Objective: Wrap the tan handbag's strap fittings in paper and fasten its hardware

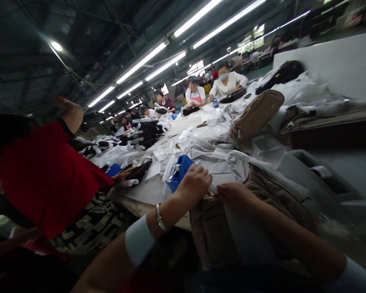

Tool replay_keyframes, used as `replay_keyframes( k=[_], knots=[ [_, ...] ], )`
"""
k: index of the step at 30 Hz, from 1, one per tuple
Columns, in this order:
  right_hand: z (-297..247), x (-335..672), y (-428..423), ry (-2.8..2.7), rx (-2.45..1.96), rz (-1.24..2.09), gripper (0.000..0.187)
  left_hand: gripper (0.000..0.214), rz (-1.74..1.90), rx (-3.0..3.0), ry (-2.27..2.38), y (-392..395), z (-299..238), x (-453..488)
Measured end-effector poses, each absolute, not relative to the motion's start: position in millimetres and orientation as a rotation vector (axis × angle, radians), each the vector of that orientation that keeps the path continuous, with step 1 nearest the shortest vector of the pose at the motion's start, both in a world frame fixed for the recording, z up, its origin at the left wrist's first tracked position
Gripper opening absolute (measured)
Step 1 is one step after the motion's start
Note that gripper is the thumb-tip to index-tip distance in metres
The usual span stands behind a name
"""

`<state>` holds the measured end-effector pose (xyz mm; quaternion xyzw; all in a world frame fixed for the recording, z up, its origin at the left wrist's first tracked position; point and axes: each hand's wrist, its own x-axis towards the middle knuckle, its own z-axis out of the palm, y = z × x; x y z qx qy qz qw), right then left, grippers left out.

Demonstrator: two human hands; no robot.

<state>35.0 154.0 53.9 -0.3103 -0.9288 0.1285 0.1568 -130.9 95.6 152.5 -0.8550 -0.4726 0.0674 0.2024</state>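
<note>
My left hand [195, 183], a bracelet on its wrist, is closed at the upper edge of a brown fabric bag [209, 232]. Its fingertips pinch the rim of a thin white sheet [214, 188]. Close beside it my right hand [236, 196] is also closed, its fingers on the same sheet and the bag's edge. White sheeting hangs down over the front of the bag below my right hand. A blue tape dispenser [180, 173] stands just beyond my left hand. Exactly what lies between my fingertips is partly hidden.
More brown bags [258, 114] lie to the right among crumpled clear plastic and white wrapping [198, 142]. A person in a red shirt [49, 175] is close on my left, a hand by a dark bag [140, 171]. Several people work along the far side of the table.
</note>
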Motion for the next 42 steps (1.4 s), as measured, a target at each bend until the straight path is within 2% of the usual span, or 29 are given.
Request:
replay_keyframes(
  k=[4,9,14,20,26,28,32,34,38,42],
  knots=[
    [54,39,155,-2.662,-0.963,0.337,0.023,0.016,0.297,-2.31,-1.154,115,145,-124],
    [53,41,155,-2.604,-0.96,0.339,0.019,0.021,0.317,-2.421,-0.845,128,139,-139],
    [50,39,156,-2.506,-0.98,0.363,0.031,0.028,0.246,-2.405,-1.249,125,137,-147],
    [47,43,158,-2.443,-1.011,0.331,0.034,0.034,0.095,-2.321,-1.96,107,135,-147],
    [53,46,155,-2.454,-1.041,0.312,0.031,0.033,-0.391,-2.69,-2.173,99,137,-173],
    [54,45,153,-2.457,-1.04,0.29,0.029,0.037,-0.445,-2.737,-2.164,96,143,-178],
    [54,42,149,-2.499,-0.969,0.223,0.026,0.061,-0.188,-2.605,-1.886,96,157,-164],
    [52,43,149,-2.514,-0.938,0.214,0.024,0.056,0.035,-2.575,-1.713,102,160,-145],
    [48,46,151,-2.505,-0.933,0.236,0.021,0.03,0.475,-2.617,-1.581,122,154,-113],
    [45,49,154,-2.461,-0.974,0.237,0.023,0.031,0.44,-2.651,-1.551,132,150,-116]
  ],
)
